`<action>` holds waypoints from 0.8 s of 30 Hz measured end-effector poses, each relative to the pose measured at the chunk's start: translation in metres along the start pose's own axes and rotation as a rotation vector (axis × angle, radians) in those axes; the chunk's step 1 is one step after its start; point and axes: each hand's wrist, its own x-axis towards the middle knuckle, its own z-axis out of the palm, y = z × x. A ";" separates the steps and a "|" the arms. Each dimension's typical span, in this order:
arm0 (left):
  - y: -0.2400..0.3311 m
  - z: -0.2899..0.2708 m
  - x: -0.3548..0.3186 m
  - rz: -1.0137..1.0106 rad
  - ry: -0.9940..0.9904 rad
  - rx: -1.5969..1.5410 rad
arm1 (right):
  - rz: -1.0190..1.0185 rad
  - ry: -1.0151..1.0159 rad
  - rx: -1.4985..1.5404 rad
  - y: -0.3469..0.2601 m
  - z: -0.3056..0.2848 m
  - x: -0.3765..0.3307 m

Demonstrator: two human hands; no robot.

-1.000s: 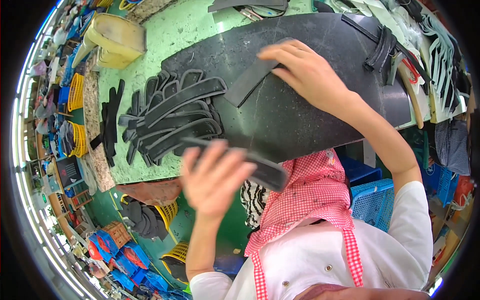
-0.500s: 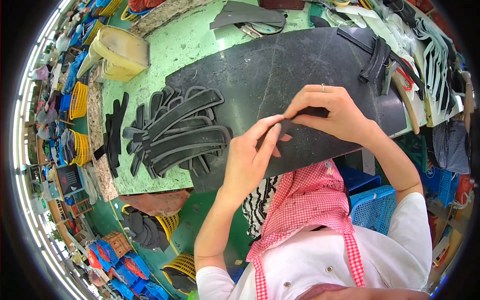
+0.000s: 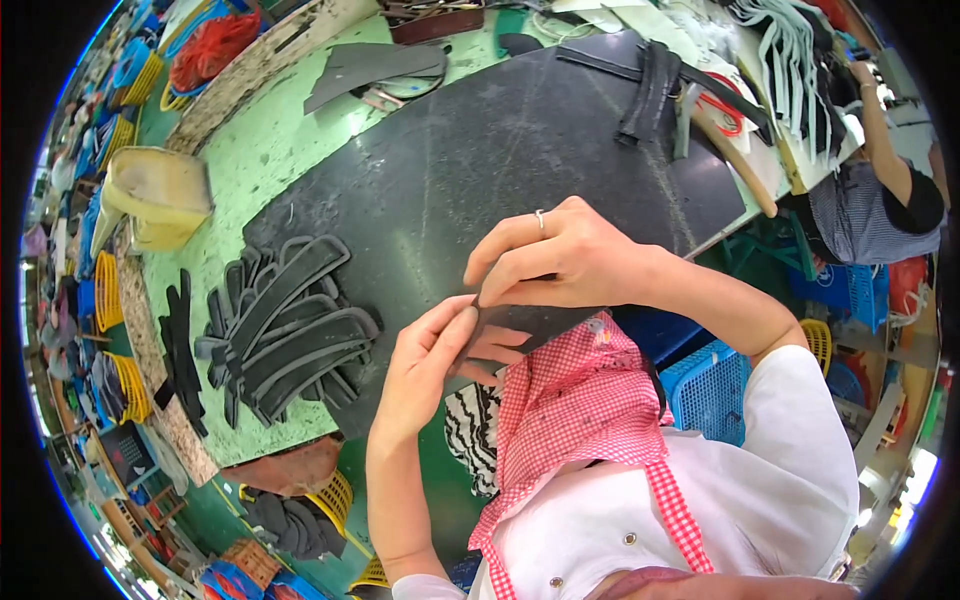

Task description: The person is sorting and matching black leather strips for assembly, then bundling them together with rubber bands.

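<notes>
Over the near edge of a black board (image 3: 400, 150), my two hands meet at a narrow dark strip (image 3: 468, 340). My left hand (image 3: 415, 365) pinches it between thumb and forefinger, its other fingers reaching out behind. The thumb and forefinger of my right hand (image 3: 570, 260), which wears a ring, close on the strip's upper end beside the left thumb. Much of the strip is hidden by my fingers. To the left, a heap of black padded strips with grey edges (image 3: 290, 330) overlaps the board's edge.
Flat black strips (image 3: 180, 350) and a yellowish tub (image 3: 165, 190) stand on the green tabletop (image 3: 255, 160). Black strips (image 3: 655, 90), a wooden-handled tool (image 3: 735, 160) and red-handled scissors (image 3: 725, 105) lie far right. A blue basket (image 3: 708, 390) is beside me. Another person's arm (image 3: 885, 140) shows far right.
The view has shifted, so the table items sit further left and lower. Both hands still pinch the strip, now tilted more upright. Another person's arm has come into view at the right.
</notes>
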 end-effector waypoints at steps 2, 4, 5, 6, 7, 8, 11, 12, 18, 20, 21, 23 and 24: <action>0.000 0.003 0.001 -0.028 0.011 0.077 | 0.001 -0.006 -0.009 -0.002 0.000 -0.002; -0.006 0.001 0.001 0.012 0.003 -0.092 | -0.003 -0.014 -0.014 -0.002 0.001 -0.001; -0.010 -0.001 -0.001 0.012 0.004 -0.095 | -0.045 0.011 0.023 0.001 0.003 0.002; -0.014 -0.005 -0.002 0.027 0.073 0.078 | -0.087 0.037 0.063 0.002 0.004 0.003; -0.016 -0.007 -0.004 0.040 0.144 0.252 | -0.087 0.035 0.067 -0.001 0.002 0.004; -0.014 -0.006 -0.005 0.027 0.223 0.382 | 0.186 0.182 0.213 -0.006 -0.004 0.005; -0.005 -0.003 -0.020 -0.016 0.303 0.713 | 0.470 0.549 0.601 0.013 -0.043 0.006; -0.007 -0.004 -0.024 -0.018 0.351 0.854 | 0.443 0.542 0.330 0.025 -0.054 0.007; -0.018 -0.007 -0.033 0.258 0.597 1.202 | 0.448 0.249 -0.076 0.045 -0.085 -0.002; -0.026 -0.009 -0.034 0.278 0.707 1.213 | 0.440 0.208 -0.229 0.052 -0.095 -0.007; -0.028 -0.007 -0.033 0.256 0.793 1.202 | 0.417 0.168 -0.382 0.055 -0.101 -0.010; -0.036 -0.008 -0.034 0.229 0.804 1.175 | 0.310 0.049 -0.683 0.059 -0.133 -0.028; -0.034 -0.003 -0.031 0.384 0.860 1.214 | 0.293 -0.020 -0.908 0.055 -0.150 -0.039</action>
